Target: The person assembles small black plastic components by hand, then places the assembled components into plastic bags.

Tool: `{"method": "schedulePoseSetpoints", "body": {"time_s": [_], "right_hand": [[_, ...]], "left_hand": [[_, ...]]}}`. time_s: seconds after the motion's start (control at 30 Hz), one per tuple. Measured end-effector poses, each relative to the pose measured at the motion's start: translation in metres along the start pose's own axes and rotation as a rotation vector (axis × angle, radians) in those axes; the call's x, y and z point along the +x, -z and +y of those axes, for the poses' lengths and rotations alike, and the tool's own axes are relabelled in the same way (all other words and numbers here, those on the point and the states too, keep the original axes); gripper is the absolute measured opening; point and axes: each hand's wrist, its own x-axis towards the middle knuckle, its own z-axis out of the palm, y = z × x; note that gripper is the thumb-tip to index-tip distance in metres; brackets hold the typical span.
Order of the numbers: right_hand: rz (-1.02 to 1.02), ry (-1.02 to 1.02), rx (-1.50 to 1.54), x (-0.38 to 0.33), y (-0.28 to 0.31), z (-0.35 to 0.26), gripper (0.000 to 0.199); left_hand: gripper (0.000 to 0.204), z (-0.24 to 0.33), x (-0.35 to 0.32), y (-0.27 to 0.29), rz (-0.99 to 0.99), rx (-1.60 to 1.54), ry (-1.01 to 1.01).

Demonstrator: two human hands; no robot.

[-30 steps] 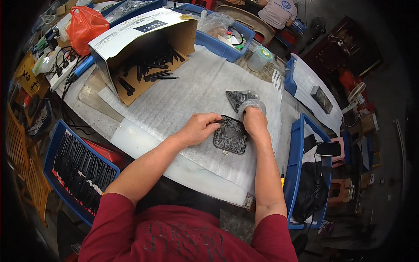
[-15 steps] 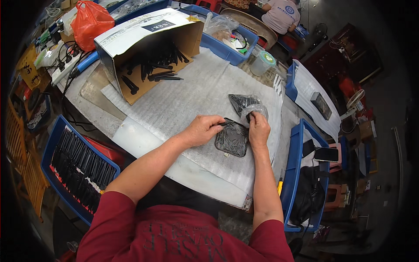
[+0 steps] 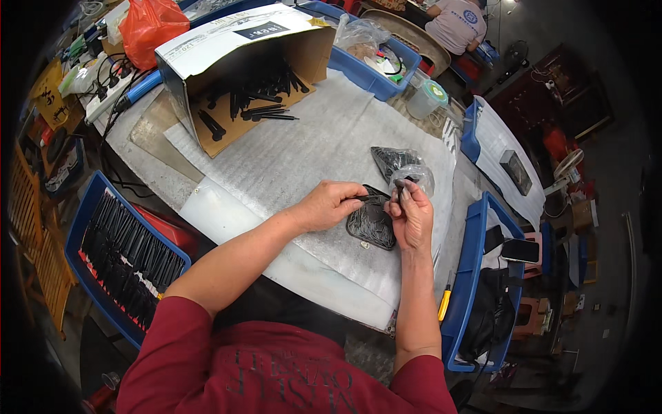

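My left hand point(image 3: 332, 205) is closed in a pinch at the far left corner of a shallow black tray point(image 3: 357, 238) with rounded corners. A bit of something black shows at its fingertips, too small to name. Many thin, shiny, pin-like pieces point(image 3: 372, 226) lie in the tray. My right hand point(image 3: 414, 215) hovers over the tray's right side, palm turned partly up, fingertips pressed together. What they hold, if anything, I cannot make out. Just beyond it lies a clear plastic bag point(image 3: 392, 160) of small dark pieces, its crumpled mouth behind my fingers.
An open carton point(image 3: 234, 41) on its side holds black rod-like parts point(image 3: 265, 93). A white foam sheet point(image 3: 289, 148) covers the table. Blue bins stand left point(image 3: 89, 200) and right point(image 3: 476, 276), with a yellow-handled tool point(image 3: 445, 303) beside the right one. A lidded plastic tub point(image 3: 426, 100) stands far right.
My right hand has come out of the bag's mouth, moved nearer over the tray and turned palm up. My left hand stays by the tray's corner. The whole view has shifted slightly.
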Motion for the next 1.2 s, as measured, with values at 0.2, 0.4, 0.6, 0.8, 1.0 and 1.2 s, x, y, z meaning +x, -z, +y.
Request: {"method": "schedulePoseSetpoints", "body": {"time_s": [0.2, 0.4, 0.6, 0.8, 1.0, 1.2], "right_hand": [[-0.159, -0.031, -0.099, -0.0003, 0.0068, 0.0034, 0.016], [-0.206, -0.02, -0.269, -0.0031, 0.0071, 0.0014, 0.017], [-0.199, -0.034, -0.342, -0.0068, 0.0033, -0.002, 0.018], [-0.197, -0.003, -0.436, -0.0081, 0.0014, -0.0027, 0.02], [-0.251, -0.009, -0.53, -0.0083, 0.0039, -0.0031, 0.021], [-0.249, 0.057, -0.653, -0.0088, 0.0037, 0.0043, 0.02]], "left_hand": [[0.016, 0.0037, 0.0009, 0.0009, 0.013, 0.022, -0.039], [0.017, -0.0003, 0.0012, 0.0004, 0.023, 0.103, -0.139], [0.016, -0.0032, 0.0009, -0.0001, 0.004, 0.19, -0.22], [0.015, 0.0, 0.0004, 0.001, -0.023, 0.253, -0.236], [0.015, 0.0005, -0.0004, 0.0012, -0.044, 0.279, -0.26], [0.014, -0.0002, -0.0009, -0.0007, -0.062, 0.275, -0.244]]}}
